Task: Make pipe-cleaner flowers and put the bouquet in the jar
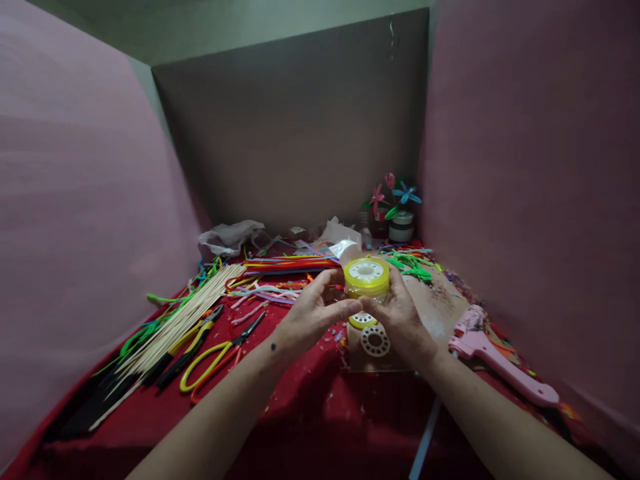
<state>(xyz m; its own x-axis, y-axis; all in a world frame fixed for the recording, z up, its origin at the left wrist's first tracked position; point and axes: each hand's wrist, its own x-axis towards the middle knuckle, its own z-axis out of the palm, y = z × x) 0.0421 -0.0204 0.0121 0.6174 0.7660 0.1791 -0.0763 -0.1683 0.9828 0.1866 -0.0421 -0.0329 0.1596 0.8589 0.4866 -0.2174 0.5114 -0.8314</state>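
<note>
2 bare hands hold 1 yellow tape roll (367, 283) raised over the red-covered bench (320, 400), its white hub facing up. Grip: the left hand (320, 303) curls at the roll's left side, the right hand (404, 320) clasps its right side, and the thumbs nearly meet at the front, pinching the roll between the hands. Clear film shows at its lower edge; its nature cannot be confirmed. Below, 1 further yellow roll (361, 320) is partly visible, with 1 white perforated ring (375, 341) just nearer the wearer, against brown cardboard (360, 361).

Step in hand, as judged: two-handed handling of the roll, with no tool taken up. The next move appears to call for firm support from 1 hand while the other thumb works at the film.

Scissors (234, 346) and pliers (207, 326) lie to the left; 1 pink glue gun (493, 353) lies beyond the right forearm.
</note>
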